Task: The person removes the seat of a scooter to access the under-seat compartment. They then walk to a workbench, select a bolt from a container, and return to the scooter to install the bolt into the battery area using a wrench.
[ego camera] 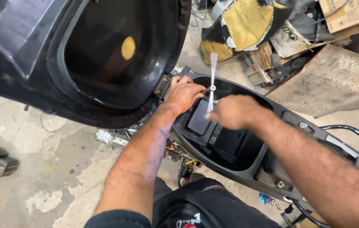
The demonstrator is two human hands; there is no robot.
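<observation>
Both: left hand (183,93), right hand (234,112) gripping thin metal wrench (212,82), matte-black tub (230,147).

- The cross-shaped wrench (212,86) is silvery metal, blurred as if spinning; one arm points up and away past my fingers, another comes down towards my right hand.
- Its hub sits just off my left fingers (198,89), above the dark under-seat tub.
- The black box (199,122) in the tub lies flat, just below my left fingers and beside my right ones.
</observation>
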